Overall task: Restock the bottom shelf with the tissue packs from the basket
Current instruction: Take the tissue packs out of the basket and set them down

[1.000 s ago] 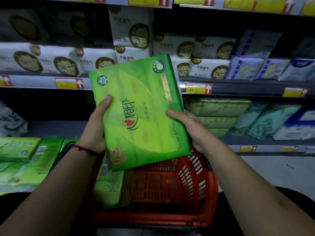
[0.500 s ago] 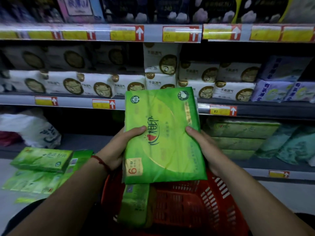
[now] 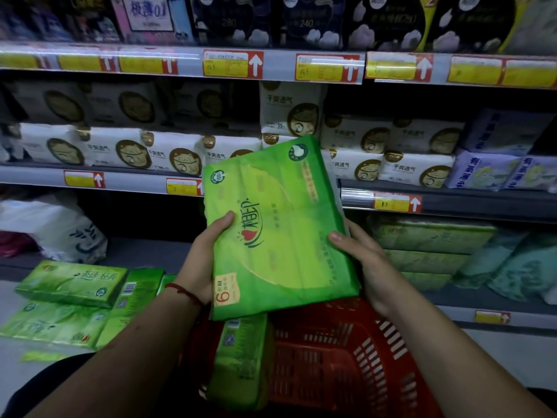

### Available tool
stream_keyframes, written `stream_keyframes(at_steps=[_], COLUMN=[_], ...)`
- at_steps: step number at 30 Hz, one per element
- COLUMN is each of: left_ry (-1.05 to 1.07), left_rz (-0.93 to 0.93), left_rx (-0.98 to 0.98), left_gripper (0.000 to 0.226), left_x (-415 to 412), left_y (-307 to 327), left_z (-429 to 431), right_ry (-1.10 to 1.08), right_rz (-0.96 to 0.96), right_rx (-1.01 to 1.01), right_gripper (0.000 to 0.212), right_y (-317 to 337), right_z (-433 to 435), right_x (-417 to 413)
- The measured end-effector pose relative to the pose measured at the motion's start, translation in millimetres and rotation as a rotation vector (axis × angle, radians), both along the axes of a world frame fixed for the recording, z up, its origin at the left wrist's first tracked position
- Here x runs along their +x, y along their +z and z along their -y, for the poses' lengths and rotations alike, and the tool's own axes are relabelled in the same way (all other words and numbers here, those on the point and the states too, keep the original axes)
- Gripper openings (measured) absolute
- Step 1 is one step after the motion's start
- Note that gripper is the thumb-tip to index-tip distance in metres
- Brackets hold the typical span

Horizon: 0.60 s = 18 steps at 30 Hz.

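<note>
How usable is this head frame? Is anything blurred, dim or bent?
Head view: dim overall, bottom shelf deep in shadow; held pack sharp and well lit between left hand and right hand; top-shelf goods and price tags smeared; shelf rails bow from wide-angle distortion; basket readable.

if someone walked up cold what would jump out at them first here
The bright green tissue pack in the centre, tilted and gripped on its sides by the left hand and right hand above the red basket. One more green pack stands in the basket's left side. Other green packs lie at lower left, and a stack of them sits on the bottom shelf at right.
</note>
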<state>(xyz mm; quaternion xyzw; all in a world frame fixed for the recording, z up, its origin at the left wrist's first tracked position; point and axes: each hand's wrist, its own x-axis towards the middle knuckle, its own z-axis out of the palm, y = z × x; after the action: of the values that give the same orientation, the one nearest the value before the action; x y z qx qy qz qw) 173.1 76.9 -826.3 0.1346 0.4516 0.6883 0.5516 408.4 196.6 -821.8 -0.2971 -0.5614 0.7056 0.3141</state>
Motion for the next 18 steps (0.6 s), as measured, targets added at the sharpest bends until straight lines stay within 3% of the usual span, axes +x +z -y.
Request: stream_keyframes(at_steps=[8, 11, 13, 15, 17, 18], left_ry=[-0.036, -0.058, -0.066, 0.064, 0.238, 0.263], left_rz=[-0.174, -0.382, -0.594, -0.748, -0.734, -0.624], left_rx=[-0.087, -0.194, -0.28, -0.339, -0.3, -0.232], left_gripper=[0.043, 0.05, 0.063, 0.06, 0.057, 0.049], left_x=[2, -3, 2, 11, 19, 22], left_y=[3, -2, -2, -1, 3, 7], left_z=[9, 9, 10, 11, 10, 10], right_ry=[-0.065, -0.19, -0.242, -0.279, -0.282, -0.267], right_rz=[0.073, 0.062, 0.121, 0.268, 0.467, 0.542], right_rx=[0.048, 0.122, 0.285, 0.543, 0.827, 0.947], right_gripper=[0.057, 0.065, 0.078, 0.091, 0.102, 0.105], right_y=[1, 6, 10, 13, 15, 16], right_z=[10, 16, 19, 24, 30, 33], right_x=[-9, -11, -13, -14, -15, -16])
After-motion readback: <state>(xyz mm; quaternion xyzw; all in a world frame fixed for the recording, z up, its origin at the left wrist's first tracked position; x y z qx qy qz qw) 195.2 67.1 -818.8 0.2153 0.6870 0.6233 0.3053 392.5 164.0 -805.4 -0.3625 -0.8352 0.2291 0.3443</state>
